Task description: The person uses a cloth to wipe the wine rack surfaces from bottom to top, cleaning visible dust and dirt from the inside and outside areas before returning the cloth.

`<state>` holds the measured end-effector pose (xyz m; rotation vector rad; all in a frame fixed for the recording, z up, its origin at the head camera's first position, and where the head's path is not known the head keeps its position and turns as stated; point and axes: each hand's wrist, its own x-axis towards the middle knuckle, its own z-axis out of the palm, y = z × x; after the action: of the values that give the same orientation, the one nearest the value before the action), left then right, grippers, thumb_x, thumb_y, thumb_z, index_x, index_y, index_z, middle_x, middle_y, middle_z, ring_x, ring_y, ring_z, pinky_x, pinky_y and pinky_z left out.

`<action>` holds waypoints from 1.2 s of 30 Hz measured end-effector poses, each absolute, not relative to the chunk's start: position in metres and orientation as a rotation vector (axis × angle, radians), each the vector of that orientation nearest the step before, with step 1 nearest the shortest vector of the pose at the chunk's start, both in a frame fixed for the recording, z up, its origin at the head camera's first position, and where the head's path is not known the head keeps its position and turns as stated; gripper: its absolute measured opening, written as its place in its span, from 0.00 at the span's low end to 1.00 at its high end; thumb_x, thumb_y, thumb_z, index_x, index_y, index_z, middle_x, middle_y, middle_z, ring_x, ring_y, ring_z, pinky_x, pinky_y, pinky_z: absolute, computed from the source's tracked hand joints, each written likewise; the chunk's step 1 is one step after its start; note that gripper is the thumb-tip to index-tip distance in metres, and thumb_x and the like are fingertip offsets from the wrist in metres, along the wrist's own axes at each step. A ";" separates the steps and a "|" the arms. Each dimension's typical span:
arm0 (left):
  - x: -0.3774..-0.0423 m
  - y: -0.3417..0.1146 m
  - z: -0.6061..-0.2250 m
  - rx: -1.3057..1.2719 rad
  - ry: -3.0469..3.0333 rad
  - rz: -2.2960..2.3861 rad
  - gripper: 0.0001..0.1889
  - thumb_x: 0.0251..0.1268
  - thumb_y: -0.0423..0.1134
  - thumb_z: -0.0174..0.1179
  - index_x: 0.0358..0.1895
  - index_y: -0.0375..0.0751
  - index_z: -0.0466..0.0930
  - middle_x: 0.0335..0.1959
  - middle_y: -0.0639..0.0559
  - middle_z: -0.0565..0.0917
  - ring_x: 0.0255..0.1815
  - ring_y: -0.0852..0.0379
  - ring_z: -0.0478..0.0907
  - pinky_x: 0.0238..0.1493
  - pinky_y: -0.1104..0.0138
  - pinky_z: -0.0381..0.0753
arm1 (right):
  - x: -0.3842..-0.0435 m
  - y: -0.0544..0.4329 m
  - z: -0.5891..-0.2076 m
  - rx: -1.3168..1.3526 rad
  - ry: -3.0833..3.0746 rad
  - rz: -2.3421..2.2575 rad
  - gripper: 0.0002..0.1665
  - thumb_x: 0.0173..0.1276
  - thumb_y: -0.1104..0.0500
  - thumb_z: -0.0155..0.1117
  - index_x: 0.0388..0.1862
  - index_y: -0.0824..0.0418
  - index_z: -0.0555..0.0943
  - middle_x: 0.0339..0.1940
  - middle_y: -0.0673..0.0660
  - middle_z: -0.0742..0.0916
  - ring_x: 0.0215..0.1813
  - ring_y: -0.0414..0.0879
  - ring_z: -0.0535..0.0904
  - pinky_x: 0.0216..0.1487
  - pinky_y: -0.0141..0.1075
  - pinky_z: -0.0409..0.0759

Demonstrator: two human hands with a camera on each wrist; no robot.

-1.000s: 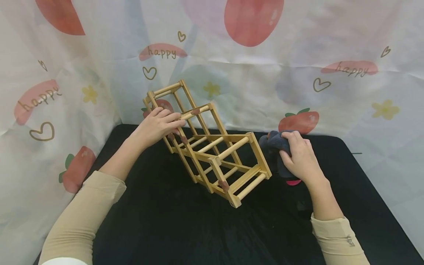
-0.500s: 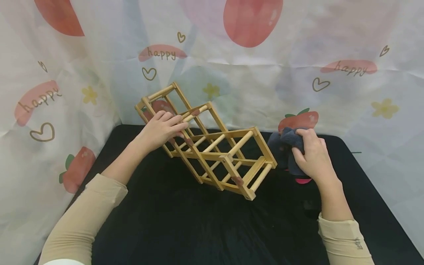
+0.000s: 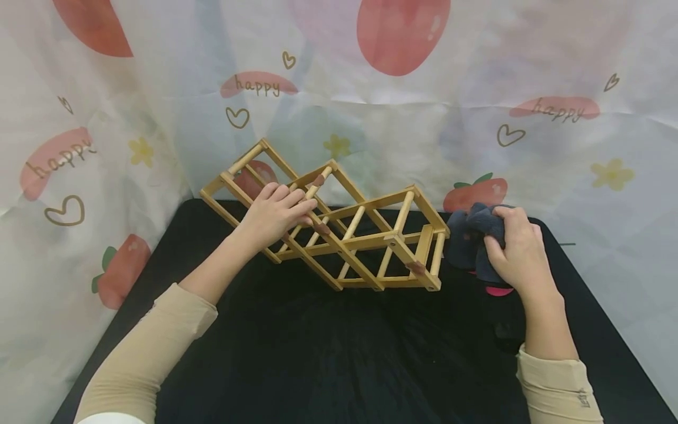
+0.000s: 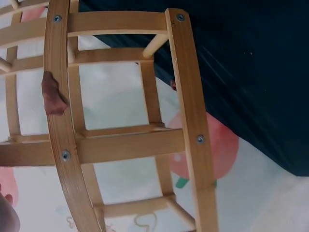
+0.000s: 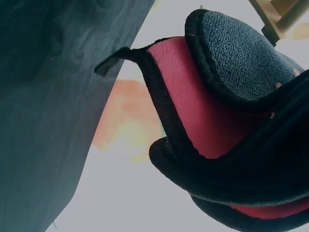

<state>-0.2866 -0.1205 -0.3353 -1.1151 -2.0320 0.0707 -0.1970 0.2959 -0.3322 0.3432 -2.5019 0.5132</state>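
A folding wooden rack (image 3: pixel 365 242) of slats and round rods stands slantwise near the back of the black table. Brown patches (image 3: pixel 416 268) mark several of its bars, one also on a slat (image 4: pixel 54 96) in the left wrist view. My left hand (image 3: pixel 278 215) grips the rack's upper left part, its fingers over the bar; the thumb is mostly hidden. Just beyond the rack's right end, my right hand (image 3: pixel 516 247) holds a bunched dark blue-grey cloth (image 3: pixel 468 235). In the right wrist view the cloth (image 5: pixel 236 58) shows black edging and a pink-red face.
The black tabletop (image 3: pixel 328 359) spreads in front of the rack. A small dark object (image 3: pixel 508 333) lies near the right forearm, too dim to identify. A printed curtain (image 3: pixel 402 135) hangs close behind the table and along its left side.
The rack has turned: its right end swung right and backward, its left end left and a little forward. The left hand moved slightly right with it; the right hand shifted right, holding the cloth.
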 end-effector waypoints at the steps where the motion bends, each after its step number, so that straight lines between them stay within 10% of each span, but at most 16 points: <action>1: -0.285 -0.119 -0.336 -1.102 -2.031 0.078 0.18 0.66 0.55 0.39 0.46 0.49 0.72 0.32 0.52 0.68 0.30 0.53 0.60 0.40 0.59 0.61 | -0.197 0.297 -0.332 0.341 -2.500 0.515 0.25 0.57 0.71 0.53 0.54 0.69 0.61 0.45 0.71 0.69 0.44 0.65 0.66 0.51 0.60 0.54; 36: -0.267 -0.059 -0.352 -0.777 -1.941 0.089 0.14 0.67 0.53 0.44 0.43 0.48 0.69 0.31 0.51 0.66 0.30 0.53 0.58 0.36 0.61 0.57 | -0.183 0.313 -0.335 0.260 -2.477 0.525 0.23 0.57 0.69 0.49 0.53 0.70 0.61 0.44 0.72 0.68 0.44 0.67 0.64 0.49 0.62 0.53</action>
<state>-0.2672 -0.0591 -0.3518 -0.7771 -1.9407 0.0892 -0.1834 0.3129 -0.3345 0.2599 -2.4768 0.5252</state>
